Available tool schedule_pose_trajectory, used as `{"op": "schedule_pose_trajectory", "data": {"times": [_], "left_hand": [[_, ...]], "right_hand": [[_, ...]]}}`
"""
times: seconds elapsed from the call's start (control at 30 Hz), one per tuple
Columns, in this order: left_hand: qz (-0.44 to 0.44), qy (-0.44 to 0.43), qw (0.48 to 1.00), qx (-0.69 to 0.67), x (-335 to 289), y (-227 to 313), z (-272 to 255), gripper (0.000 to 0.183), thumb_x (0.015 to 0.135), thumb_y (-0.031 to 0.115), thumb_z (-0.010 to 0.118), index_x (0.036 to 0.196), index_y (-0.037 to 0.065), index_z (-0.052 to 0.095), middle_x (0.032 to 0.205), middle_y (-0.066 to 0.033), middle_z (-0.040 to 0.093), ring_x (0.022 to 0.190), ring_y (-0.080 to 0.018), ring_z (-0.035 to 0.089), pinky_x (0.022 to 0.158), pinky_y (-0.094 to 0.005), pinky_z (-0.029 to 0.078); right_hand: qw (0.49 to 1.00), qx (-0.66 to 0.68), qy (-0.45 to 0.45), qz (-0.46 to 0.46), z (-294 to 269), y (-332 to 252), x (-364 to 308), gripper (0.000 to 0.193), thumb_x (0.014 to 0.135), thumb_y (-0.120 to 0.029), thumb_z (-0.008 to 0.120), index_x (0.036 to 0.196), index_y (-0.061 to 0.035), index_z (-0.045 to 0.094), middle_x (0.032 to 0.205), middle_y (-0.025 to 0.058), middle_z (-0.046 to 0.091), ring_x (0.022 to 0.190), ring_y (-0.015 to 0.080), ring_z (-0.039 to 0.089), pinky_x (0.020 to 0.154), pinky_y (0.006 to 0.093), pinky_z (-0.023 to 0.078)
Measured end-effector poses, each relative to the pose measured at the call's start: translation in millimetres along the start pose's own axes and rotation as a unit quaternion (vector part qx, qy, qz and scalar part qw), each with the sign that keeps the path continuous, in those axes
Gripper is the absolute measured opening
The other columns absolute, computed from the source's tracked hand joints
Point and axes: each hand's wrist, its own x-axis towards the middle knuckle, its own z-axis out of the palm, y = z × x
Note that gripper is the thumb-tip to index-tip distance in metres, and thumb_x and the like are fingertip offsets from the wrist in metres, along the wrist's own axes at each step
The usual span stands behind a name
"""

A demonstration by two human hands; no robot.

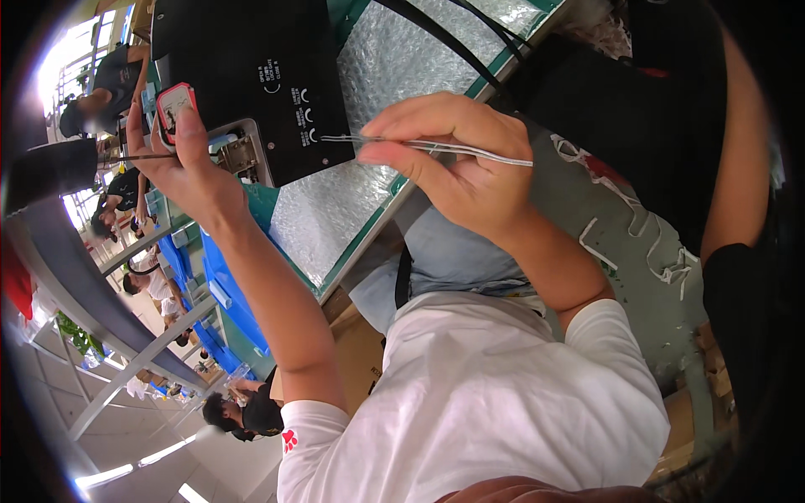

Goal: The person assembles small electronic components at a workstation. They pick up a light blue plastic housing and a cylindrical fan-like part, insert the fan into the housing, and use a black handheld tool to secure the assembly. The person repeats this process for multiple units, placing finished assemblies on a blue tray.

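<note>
My left hand (197, 163) is raised at the left, its thumb pressed on a small red-rimmed tray (175, 113) with a whitish inside and tiny dark bits in it. Beside that hand is a black machine (251, 67) with a metal mechanism (239, 157) in a rounded cut-out. My right hand (474, 151) pinches thin white wires (482, 153) between thumb and fingers. Their thin ends stick out leftward across the machine's black face, close to its curved slots. The wires' other end passes over my right palm.
The machine stands on a green bench (369, 210) covered with clear bubble-textured sheet. Black cables (440, 38) cross it at the top. White scraps of wire (662, 268) lie on the floor at right. Another person's arm (738, 159) is at far right; several people work at left.
</note>
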Motion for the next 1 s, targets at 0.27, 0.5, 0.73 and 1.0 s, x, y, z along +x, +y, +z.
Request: {"op": "schedule_pose_trajectory", "data": {"times": [0.27, 0.5, 0.73, 1.0], "left_hand": [[0.002, 0.017, 1.000, 0.001, -2, 2, 4, 0.069, 0.090, 0.030, 0.075, 0.145, 0.001, 0.045, 0.122, -0.0151, 0.064, 0.111, -0.0183, 0.060, 0.103, -0.0321, 0.044], [-0.002, 0.014, 1.000, 0.012, -2, -2, -3, 0.073, 0.088, 0.034, 0.076, 0.146, 0.001, 0.045, 0.121, -0.0143, 0.064, 0.109, -0.0177, 0.060, 0.102, -0.0312, 0.044], [0.004, 0.012, 1.000, -0.009, -2, -1, 1, 0.071, 0.087, 0.032, 0.078, 0.143, 0.000, 0.046, 0.119, -0.0151, 0.066, 0.107, -0.0180, 0.064, 0.101, -0.0303, 0.049], [-0.003, 0.009, 1.000, -0.004, -2, -2, 0, 0.073, 0.088, 0.033, 0.077, 0.144, 0.001, 0.046, 0.118, -0.0144, 0.065, 0.108, -0.0174, 0.063, 0.102, -0.0305, 0.047]], "right_hand": [[0.999, 0.006, -0.053, 0.011, -6, -1, 9, 0.021, 0.078, -0.008, 0.089, 0.090, -0.0014, 0.073, 0.090, 0.0094, 0.076, 0.077, 0.0213, 0.075, 0.067, 0.0284, 0.059], [0.992, 0.026, -0.123, 0.014, -14, -2, 21, 0.017, 0.080, -0.002, 0.084, 0.093, -0.0001, 0.072, 0.091, 0.0090, 0.074, 0.079, 0.0215, 0.073, 0.071, 0.0291, 0.057], [0.991, 0.043, -0.122, 0.039, -12, -5, 26, 0.014, 0.080, 0.006, 0.077, 0.089, 0.0008, 0.068, 0.088, 0.0079, 0.071, 0.076, 0.0218, 0.072, 0.069, 0.0292, 0.056], [0.990, -0.002, -0.142, -0.012, -14, -2, 29, 0.013, 0.084, 0.008, 0.075, 0.093, 0.0016, 0.068, 0.097, 0.0147, 0.076, 0.082, 0.0158, 0.074, 0.071, 0.0246, 0.058]]}}
